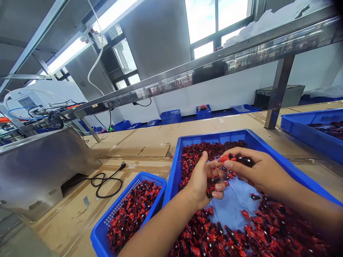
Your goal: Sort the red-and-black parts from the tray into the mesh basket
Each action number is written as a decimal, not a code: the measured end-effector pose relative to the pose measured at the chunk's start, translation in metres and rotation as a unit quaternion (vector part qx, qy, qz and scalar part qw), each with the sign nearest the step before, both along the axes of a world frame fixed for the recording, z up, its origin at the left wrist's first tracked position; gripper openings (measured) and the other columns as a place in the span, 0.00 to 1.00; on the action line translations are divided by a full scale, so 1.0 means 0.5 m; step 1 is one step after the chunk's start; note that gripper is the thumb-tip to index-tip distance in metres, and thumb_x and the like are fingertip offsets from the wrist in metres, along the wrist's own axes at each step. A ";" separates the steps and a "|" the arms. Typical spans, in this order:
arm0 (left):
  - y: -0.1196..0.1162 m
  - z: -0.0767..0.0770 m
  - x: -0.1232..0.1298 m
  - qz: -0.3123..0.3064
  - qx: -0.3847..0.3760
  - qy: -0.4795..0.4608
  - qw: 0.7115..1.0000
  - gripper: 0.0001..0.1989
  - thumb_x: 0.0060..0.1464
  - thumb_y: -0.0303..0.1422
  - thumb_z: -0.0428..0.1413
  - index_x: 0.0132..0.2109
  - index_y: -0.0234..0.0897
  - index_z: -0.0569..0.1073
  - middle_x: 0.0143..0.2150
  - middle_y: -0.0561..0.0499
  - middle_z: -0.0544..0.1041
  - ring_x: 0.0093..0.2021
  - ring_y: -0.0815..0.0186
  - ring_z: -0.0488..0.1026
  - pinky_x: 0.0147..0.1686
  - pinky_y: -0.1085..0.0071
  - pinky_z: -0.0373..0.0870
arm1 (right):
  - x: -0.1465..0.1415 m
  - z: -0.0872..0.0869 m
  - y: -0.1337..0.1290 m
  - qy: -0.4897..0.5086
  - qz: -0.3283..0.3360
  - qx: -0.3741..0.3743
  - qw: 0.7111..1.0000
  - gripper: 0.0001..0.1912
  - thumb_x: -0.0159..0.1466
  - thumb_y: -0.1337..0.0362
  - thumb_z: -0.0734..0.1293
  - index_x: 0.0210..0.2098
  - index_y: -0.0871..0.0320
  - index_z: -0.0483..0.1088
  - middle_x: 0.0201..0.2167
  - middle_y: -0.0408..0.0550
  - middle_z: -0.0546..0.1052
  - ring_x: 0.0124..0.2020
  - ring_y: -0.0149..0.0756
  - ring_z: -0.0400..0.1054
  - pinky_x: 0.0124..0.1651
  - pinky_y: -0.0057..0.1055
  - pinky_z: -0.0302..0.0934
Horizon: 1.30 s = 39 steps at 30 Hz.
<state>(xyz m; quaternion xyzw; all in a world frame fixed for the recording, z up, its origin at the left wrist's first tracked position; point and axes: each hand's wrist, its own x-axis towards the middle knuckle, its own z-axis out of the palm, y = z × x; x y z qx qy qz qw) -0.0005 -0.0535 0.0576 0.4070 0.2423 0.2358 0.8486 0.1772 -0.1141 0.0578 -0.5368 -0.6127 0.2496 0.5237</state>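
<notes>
Both my hands are over a large blue bin (171, 185) of small glossy red-and-black plastic parts (198, 235). My right hand (264, 169) holds red-and-black parts (243, 160) between thumb and fingers, red ends toward my left hand. My left hand (200, 182) has its thumb raised and its fingers curled, with a few of the same parts (214, 180) in them. Its fingertips are close to those of my right hand; whether they touch I cannot tell. Pale blue sheeting (232, 205) shows between the heaps below my hands.
Left of the bin stands a smaller blue basket (99, 232) of similar parts. A black power cord (107, 184) lies on the cardboard-covered table (150, 142) near a metal housing (53, 164). Another blue tray (300, 128) is at right. A metal rail (171, 80) with a post (278, 92) spans above.
</notes>
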 end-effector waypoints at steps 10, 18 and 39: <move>0.026 -0.007 -0.009 -0.069 0.022 0.026 0.997 0.44 0.69 0.61 0.35 0.50 0.29 0.81 0.19 0.56 0.62 0.11 0.68 0.59 0.07 0.75 0.54 | 0.001 -0.019 0.021 0.256 0.072 -0.175 0.948 0.30 0.56 0.36 0.77 0.44 0.52 0.71 0.13 0.31 0.62 0.11 0.23 0.45 0.12 0.20 0.40; 0.027 -0.025 -0.010 -0.119 0.046 -0.018 0.992 0.55 0.65 0.66 0.25 0.57 0.25 0.79 0.23 0.47 0.73 0.17 0.59 0.75 0.10 0.70 0.67 | 0.009 -0.002 0.008 0.256 0.066 -0.177 0.948 0.24 0.60 0.40 0.76 0.44 0.50 0.74 0.12 0.34 0.62 0.12 0.24 0.46 0.14 0.21 0.40; -0.021 0.026 -0.042 -0.097 0.129 -0.112 0.980 0.58 0.62 0.67 0.19 0.68 0.28 0.71 0.23 0.43 0.76 0.20 0.58 0.78 0.17 0.74 0.67 | 0.004 0.024 0.004 0.256 0.021 -0.175 0.950 0.32 0.48 0.33 0.79 0.36 0.50 0.73 0.14 0.36 0.59 0.13 0.25 0.46 0.14 0.24 0.41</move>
